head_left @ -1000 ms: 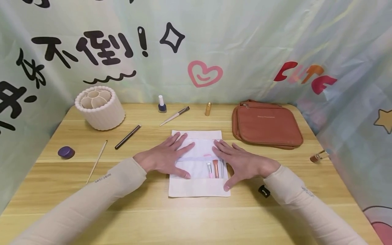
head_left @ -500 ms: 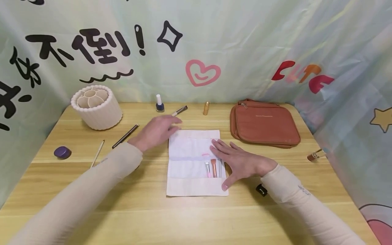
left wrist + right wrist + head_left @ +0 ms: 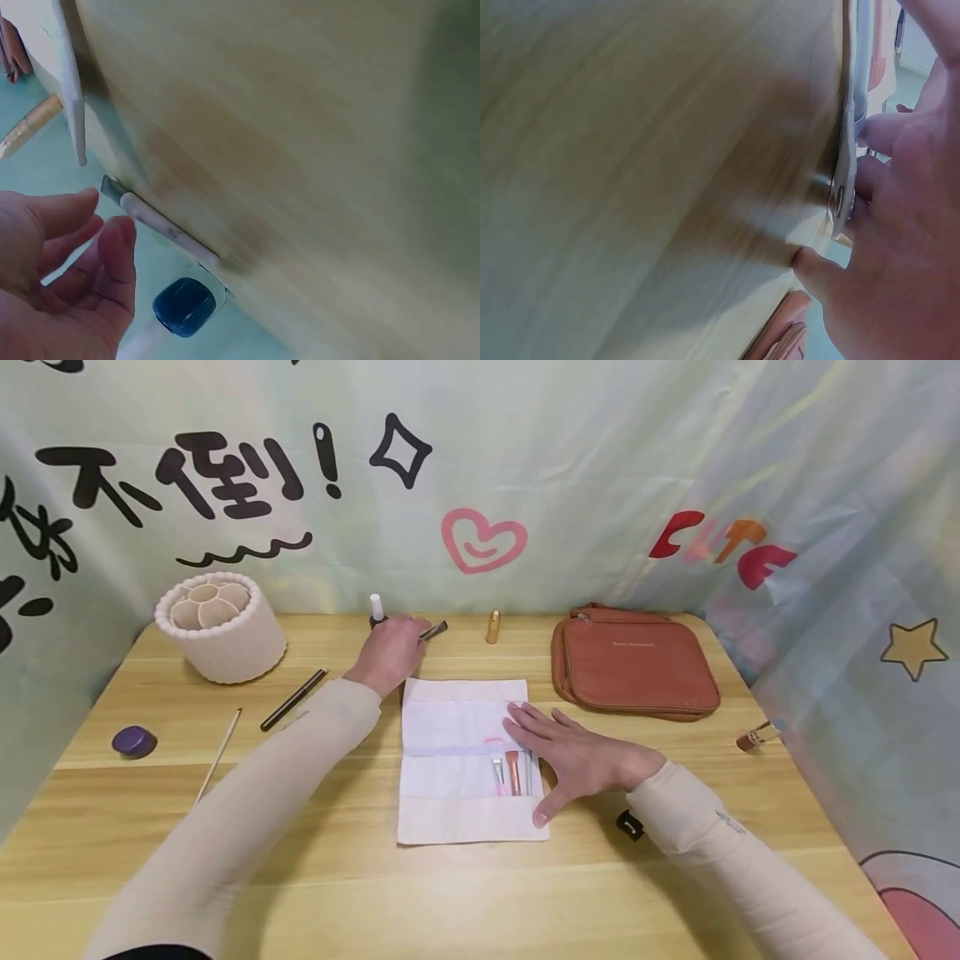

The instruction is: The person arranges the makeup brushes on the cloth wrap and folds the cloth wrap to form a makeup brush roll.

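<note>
My left hand [image 3: 392, 653] reaches over a makeup brush [image 3: 172, 231] at the back of the table. In the left wrist view, the bent fingers and thumb stand slightly apart from each other, close to the brush's dark angled bristles, with nothing between them. The head view shows only the brush's tip beside the hand. My right hand [image 3: 581, 758] is spread over the right side of a white cloth brush roll [image 3: 472, 820], fingertips on its edge. Several small brushes stand in the roll's pocket, among them a copper-coloured brush [image 3: 513, 772] and a pink-handled brush [image 3: 498, 777].
A dark nail polish bottle [image 3: 186, 306] stands near the left hand. Further about are a gold tube [image 3: 492, 627], a brown case [image 3: 637, 664], a white ribbed holder [image 3: 225, 639], a black pen [image 3: 294, 700], a thin stick [image 3: 218, 756], a purple jar [image 3: 134, 742] and a black clip [image 3: 630, 825].
My left hand has lifted off the brush roll and moved up and away to the makeup brush at the back. The right hand stays on the roll.
</note>
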The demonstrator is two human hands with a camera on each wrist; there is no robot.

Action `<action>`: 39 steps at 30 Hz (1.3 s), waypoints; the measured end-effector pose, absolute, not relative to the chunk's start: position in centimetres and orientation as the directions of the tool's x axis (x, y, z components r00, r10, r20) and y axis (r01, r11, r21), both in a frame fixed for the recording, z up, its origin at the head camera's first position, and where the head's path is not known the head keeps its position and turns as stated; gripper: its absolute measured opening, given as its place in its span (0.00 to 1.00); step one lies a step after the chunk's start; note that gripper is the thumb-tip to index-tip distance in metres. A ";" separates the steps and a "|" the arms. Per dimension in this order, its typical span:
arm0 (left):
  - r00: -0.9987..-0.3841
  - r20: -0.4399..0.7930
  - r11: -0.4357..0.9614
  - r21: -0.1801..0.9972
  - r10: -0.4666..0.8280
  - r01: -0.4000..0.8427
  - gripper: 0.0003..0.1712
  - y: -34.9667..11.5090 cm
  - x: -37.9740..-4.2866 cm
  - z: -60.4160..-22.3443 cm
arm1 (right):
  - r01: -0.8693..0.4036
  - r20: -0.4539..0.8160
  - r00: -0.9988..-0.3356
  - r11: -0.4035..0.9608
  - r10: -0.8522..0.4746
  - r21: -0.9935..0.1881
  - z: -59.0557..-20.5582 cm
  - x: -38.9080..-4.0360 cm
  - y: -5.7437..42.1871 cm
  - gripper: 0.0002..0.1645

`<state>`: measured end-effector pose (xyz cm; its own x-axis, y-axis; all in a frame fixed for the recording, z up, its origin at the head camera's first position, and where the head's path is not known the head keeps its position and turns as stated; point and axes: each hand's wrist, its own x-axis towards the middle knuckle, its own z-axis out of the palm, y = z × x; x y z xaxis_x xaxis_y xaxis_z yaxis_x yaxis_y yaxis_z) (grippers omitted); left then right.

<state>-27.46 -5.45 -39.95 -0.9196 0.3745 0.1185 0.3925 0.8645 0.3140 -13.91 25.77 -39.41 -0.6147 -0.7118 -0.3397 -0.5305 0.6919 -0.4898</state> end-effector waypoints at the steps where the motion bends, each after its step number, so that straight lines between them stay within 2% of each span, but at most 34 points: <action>1: -0.924 0.115 0.874 0.300 0.366 0.383 0.15 -5.4 -27.5 -40.0 | -0.532 -0.342 -0.613 0.692 -0.712 -0.488 -39.4 -13.9 25.7 0.83; 10: -0.940 0.040 0.890 0.313 0.338 0.333 0.14 -5.4 -27.6 -40.7 | -0.534 -0.351 -0.611 0.697 -0.709 -0.479 -39.5 -14.0 25.3 0.83; 19: -0.893 -0.053 0.779 0.514 0.447 0.359 0.15 -6.9 -26.9 -40.2 | -0.533 -0.358 -0.608 0.699 -0.708 -0.478 -39.5 -13.9 25.2 0.83; 23: -0.854 -0.057 0.722 0.565 0.518 0.400 0.16 -7.8 -26.2 -39.1 | -0.525 -0.356 -0.613 0.700 -0.705 -0.484 -39.4 -13.9 25.3 0.83; 28: -0.821 -0.062 0.629 0.675 0.568 0.385 0.17 -8.6 -25.1 -37.7 | -0.532 -0.350 -0.615 0.699 -0.707 -0.477 -39.4 -13.9 25.5 0.83; 32: -0.801 -0.089 0.533 0.789 0.591 0.306 0.17 -8.1 -24.1 -37.1 | -0.532 -0.347 -0.618 0.701 -0.705 -0.476 -39.4 -13.9 25.7 0.84; 39: -0.792 -0.175 0.327 0.945 0.586 0.033 0.24 -6.4 -23.3 -38.2 | -0.527 -0.349 -0.623 0.706 -0.700 -0.474 -39.4 -13.9 25.7 0.84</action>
